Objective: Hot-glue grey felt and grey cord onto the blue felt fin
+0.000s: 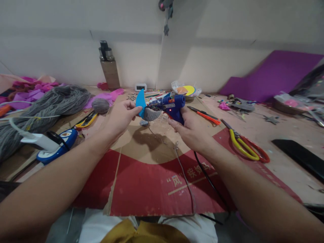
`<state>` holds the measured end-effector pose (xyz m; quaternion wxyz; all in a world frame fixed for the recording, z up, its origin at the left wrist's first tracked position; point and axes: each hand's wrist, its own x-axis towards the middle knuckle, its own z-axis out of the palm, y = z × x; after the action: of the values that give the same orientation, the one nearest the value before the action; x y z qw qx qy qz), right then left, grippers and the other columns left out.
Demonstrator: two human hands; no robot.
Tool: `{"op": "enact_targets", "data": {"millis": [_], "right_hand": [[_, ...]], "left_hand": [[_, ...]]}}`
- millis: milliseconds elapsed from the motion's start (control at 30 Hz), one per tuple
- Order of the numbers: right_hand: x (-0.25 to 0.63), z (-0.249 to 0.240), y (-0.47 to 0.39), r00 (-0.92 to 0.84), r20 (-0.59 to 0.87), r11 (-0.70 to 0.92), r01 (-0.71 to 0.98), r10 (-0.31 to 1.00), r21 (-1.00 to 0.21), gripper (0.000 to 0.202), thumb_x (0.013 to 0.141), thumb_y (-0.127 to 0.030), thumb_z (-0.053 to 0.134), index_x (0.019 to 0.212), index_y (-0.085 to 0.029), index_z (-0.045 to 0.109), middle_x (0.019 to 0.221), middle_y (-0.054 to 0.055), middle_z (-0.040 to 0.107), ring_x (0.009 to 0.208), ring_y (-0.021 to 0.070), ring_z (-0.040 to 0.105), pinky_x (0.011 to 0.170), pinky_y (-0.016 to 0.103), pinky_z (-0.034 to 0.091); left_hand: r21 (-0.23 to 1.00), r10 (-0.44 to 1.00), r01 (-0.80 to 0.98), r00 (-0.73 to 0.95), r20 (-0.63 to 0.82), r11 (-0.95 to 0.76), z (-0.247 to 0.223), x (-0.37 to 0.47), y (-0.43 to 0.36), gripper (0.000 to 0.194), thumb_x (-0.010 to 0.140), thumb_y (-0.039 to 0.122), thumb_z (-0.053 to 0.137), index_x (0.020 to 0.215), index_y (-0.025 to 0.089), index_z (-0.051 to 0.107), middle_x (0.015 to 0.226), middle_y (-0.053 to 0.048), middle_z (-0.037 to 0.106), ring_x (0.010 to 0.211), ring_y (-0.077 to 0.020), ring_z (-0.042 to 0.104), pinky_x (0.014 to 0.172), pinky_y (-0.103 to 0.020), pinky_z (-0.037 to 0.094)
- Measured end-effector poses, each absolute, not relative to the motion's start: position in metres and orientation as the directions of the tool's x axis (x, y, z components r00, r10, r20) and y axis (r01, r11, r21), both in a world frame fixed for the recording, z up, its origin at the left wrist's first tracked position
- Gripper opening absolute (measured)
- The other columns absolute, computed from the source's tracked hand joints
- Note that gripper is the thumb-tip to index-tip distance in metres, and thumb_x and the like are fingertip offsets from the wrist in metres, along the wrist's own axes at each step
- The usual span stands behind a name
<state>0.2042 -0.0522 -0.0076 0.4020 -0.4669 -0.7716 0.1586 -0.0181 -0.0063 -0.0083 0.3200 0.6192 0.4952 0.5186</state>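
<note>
My left hand (pixel 126 114) pinches a curved blue piece of craft sheet (pixel 140 102) between thumb and fingers, raised above the cardboard. A grey rounded piece (pixel 152 115) shows just behind and below the blue one; whether the two are joined I cannot tell. My right hand (pixel 189 127) is wrapped round the handle of a blue hot glue gun (pixel 174 104), a small red light lit on its side. Its nozzle points left and reaches the edge of the blue piece. A small grey lump (pixel 144 123) hangs or lies under the grey piece.
Red and tan cardboard (pixel 152 182) covers the table's front. Scissors (pixel 244 145), an orange-handled tool (pixel 205 115) and a black phone-like slab (pixel 298 157) lie right. Grey yarn (pixel 58 104), a yellow cutter (pixel 86 120) and a blue power strip (pixel 58 145) lie left. A black cable (pixel 206 170) trails forward.
</note>
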Motion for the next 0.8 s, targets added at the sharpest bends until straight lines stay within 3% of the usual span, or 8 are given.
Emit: {"op": "enact_targets", "data": {"millis": [200, 333, 467, 600, 700, 800], "right_hand": [[0.205, -0.008, -0.052, -0.215, 0.492, 0.513, 0.591, 0.844, -0.622, 0.033, 0.087, -0.024, 0.052, 0.12, -0.019, 0.052, 0.107, 0.01, 0.064, 0.104, 0.028, 0.059, 0.09, 0.046, 0.048], [0.209, -0.007, -0.048, -0.161, 0.502, 0.497, 0.564, 0.85, -0.66, 0.032, 0.084, -0.024, 0.054, 0.116, -0.02, 0.054, 0.096, 0.008, 0.065, 0.092, 0.0254, 0.061, 0.082, 0.043, 0.051], [0.223, -0.009, -0.03, -0.017, 0.391, 0.341, 0.522, 0.92, -0.782, 0.026, 0.082, -0.03, 0.056, 0.106, -0.02, 0.056, 0.08, 0.004, 0.063, 0.06, 0.018, 0.058, 0.061, 0.037, 0.051], [0.247, -0.022, -0.003, 0.107, 0.184, 0.092, 0.569, 0.977, -0.817, 0.018, 0.079, -0.032, 0.06, 0.091, -0.02, 0.056, 0.065, 0.003, 0.059, 0.051, 0.0184, 0.056, 0.052, 0.037, 0.049], [0.268, -0.03, 0.011, 0.117, 0.119, -0.02, 0.792, 0.986, -0.61, 0.019, 0.075, -0.035, 0.066, 0.071, -0.021, 0.055, 0.06, 0.007, 0.058, 0.061, 0.0251, 0.061, 0.059, 0.041, 0.049], [0.288, -0.025, 0.01, 0.167, 0.219, -0.091, 0.943, 0.961, -0.321, 0.033, 0.07, -0.042, 0.072, 0.055, -0.022, 0.05, 0.063, 0.014, 0.06, 0.082, 0.0353, 0.063, 0.072, 0.047, 0.047]], "left_hand": [[0.919, 0.948, 0.246, -0.004, 0.318, -0.307, -0.006, -0.017, -0.008, 0.02, 0.072, 0.023, 0.069, 0.062, 0.018, 0.053, 0.053, 0.004, 0.052, 0.049, -0.0087, 0.046, 0.05, -0.024, 0.032], [0.926, 0.952, 0.239, -0.018, 0.305, -0.292, -0.007, -0.017, -0.007, 0.02, 0.072, 0.023, 0.069, 0.061, 0.017, 0.054, 0.051, 0.004, 0.051, 0.048, -0.0083, 0.045, 0.05, -0.024, 0.032], [0.96, 0.967, 0.138, -0.036, 0.252, -0.245, -0.007, -0.017, -0.005, 0.02, 0.071, 0.021, 0.07, 0.059, 0.017, 0.054, 0.052, 0.003, 0.053, 0.047, -0.0078, 0.046, 0.048, -0.023, 0.033], [0.991, 0.99, 0.02, -0.036, 0.135, -0.134, -0.006, -0.015, -0.005, 0.02, 0.07, 0.018, 0.069, 0.058, 0.017, 0.052, 0.054, 0.001, 0.054, 0.046, -0.0078, 0.047, 0.045, -0.022, 0.033], [0.995, 0.996, -0.033, -0.019, 0.09, -0.09, -0.005, -0.016, -0.004, 0.019, 0.07, 0.017, 0.069, 0.058, 0.017, 0.054, 0.056, 0.0, 0.056, 0.048, -0.0074, 0.049, 0.045, -0.021, 0.033], [0.995, 0.996, -0.057, -0.016, 0.084, -0.085, -0.006, -0.017, -0.002, 0.017, 0.07, 0.016, 0.069, 0.059, 0.016, 0.056, 0.057, -0.001, 0.057, 0.049, -0.0074, 0.05, 0.045, -0.02, 0.034]]}}
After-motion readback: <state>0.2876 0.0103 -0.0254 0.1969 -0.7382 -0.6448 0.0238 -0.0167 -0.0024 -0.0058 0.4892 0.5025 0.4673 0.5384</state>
